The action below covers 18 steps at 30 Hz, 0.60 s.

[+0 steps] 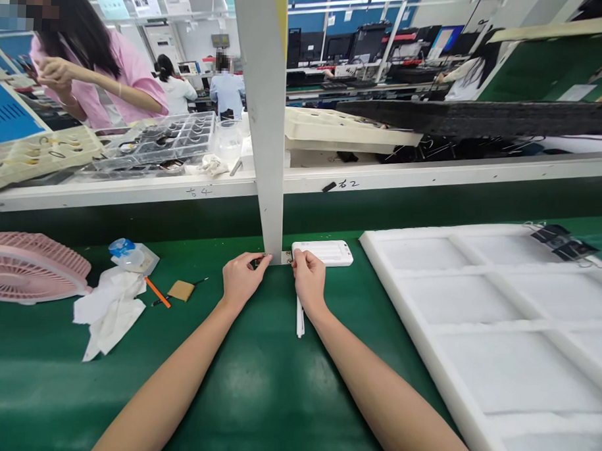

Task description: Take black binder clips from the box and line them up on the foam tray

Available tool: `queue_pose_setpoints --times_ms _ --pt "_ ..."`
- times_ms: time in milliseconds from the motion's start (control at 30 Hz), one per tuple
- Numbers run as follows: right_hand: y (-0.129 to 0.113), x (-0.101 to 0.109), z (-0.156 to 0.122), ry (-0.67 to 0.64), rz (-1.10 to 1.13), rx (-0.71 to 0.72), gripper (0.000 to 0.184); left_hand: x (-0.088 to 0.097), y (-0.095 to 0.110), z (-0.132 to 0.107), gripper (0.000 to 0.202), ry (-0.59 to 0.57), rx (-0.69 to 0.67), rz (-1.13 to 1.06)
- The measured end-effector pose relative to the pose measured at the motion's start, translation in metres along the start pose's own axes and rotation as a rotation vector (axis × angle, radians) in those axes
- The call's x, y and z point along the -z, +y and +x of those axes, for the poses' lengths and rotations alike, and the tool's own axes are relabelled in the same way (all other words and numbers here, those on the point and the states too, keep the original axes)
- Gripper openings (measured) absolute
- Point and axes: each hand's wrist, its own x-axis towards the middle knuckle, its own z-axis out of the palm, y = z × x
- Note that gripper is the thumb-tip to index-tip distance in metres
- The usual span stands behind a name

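A white rounded rectangular casing lies flat on the green surface, just to the right of the foot of a white upright post. The right hand is closed in a pinch at the casing's left end, with a small metal part showing at its fingertips. The left hand is also pinched closed, on a tiny metal piece beside the post, too small to identify. A white plastic strip lies just below the right hand.

To the right sits a white foam tray divided into compartments, with black clips at its far corner. To the left lie a crumpled white cloth, an orange-handled tool, a tan pad, a clear bag and a pink fan. Past the post, a clear compartment tray of dark parts and a beige tray rest on a white ledge, near a co-worker in a pink sleeve
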Motion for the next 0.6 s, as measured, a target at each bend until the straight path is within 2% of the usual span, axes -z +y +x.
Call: queue_pose_setpoints --times_ms 600 --pt "0.0022 0.0000 -0.0007 -0.005 -0.011 0.001 0.045 -0.0035 -0.0033 0.0015 0.018 0.040 -0.036 -0.092"
